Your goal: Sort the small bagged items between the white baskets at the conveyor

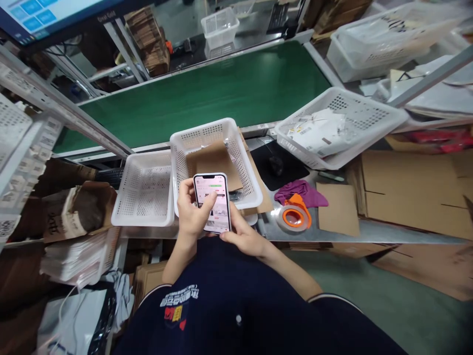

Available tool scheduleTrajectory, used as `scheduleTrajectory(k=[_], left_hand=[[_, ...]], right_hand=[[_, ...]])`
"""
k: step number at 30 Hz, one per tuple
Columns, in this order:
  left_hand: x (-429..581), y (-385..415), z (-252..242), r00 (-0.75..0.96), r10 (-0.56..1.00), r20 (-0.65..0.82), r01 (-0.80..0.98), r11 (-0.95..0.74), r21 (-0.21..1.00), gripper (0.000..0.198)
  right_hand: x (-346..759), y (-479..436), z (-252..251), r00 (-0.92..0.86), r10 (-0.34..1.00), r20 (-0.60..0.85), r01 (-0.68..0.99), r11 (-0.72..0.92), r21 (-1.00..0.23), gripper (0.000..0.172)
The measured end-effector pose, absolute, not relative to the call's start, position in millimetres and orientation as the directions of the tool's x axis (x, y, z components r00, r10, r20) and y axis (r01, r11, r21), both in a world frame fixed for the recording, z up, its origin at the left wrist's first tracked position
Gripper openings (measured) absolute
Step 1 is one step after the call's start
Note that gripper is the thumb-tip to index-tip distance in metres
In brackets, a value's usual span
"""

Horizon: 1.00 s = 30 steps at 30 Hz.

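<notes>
A smartphone [218,214] with a lit pink-and-white screen is held upright in front of my body. My left hand [192,209] wraps its left side, the thumb lying over the screen. From the right, my right hand [244,236] grips the phone's lower edge and side, its fingers partly hidden behind it. Just beyond the phone stands a white perforated basket [207,130] with a piece of brown cardboard [212,160] in it. Left of that is a second white basket [144,190], whose inside looks bare.
Behind the baskets runs a green conveyor belt [207,93]. To the right are a tilted white basket [369,116] of packets, a black mouse [275,165], a purple cloth [308,192], an orange tape dispenser [301,212] and cardboard sheets [414,180]. A monitor [55,19] hangs upper left.
</notes>
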<state>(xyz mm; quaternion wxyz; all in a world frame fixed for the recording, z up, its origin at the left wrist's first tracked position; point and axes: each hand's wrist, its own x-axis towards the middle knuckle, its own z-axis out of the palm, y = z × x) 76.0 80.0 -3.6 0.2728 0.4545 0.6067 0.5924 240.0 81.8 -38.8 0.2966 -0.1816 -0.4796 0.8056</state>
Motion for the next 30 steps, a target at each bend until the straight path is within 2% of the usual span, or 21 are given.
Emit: scheduleTrajectory(k=[5,13,17,20,24,28,30], left_hand=[[77.6,79.5,-3.9,-0.453,0.864,0.221,0.256,-0.111,0.960,0.049],[72.4,79.5,-7.0,-0.407,0.880,0.243,0.051,-0.244,0.968,0.039],[72.3,76.8,-9.0,-0.388,0.892,0.231,0.005,-0.248,0.969,0.033],[74.1,74.8,-9.5,-0.385,0.894,0.230,-0.023,-0.258,0.966,0.030],[77.0,73.3,-8.0,-0.422,0.888,0.183,-0.034,-0.217,0.976,0.029],[78.1,72.7,-7.5,-0.452,0.883,0.130,-0.095,-0.192,0.977,0.033],[78.1,73.1,-11.1,-0.401,0.914,0.064,-0.177,-0.146,0.973,0.038]], right_hand=[[241.3,81.2,-42.2,-0.729,0.685,0.014,-0.286,-0.285,-0.915,0.085],[238.6,80.5,-38.9,-0.705,0.699,-0.121,-0.393,-0.527,-0.753,0.088],[239.9,79.8,-34.3,-0.676,0.724,-0.138,-0.443,-0.549,-0.709,0.094],[240.8,77.7,-33.5,-0.670,0.732,-0.123,-0.448,-0.531,-0.720,0.090],[242.3,74.7,-36.1,-0.673,0.732,-0.104,-0.445,-0.513,-0.734,0.078],[244.6,72.3,-37.1,-0.701,0.710,-0.069,-0.450,-0.515,-0.729,0.077],[245.2,71.2,-36.9,-0.717,0.695,-0.049,-0.455,-0.520,-0.724,0.079]])
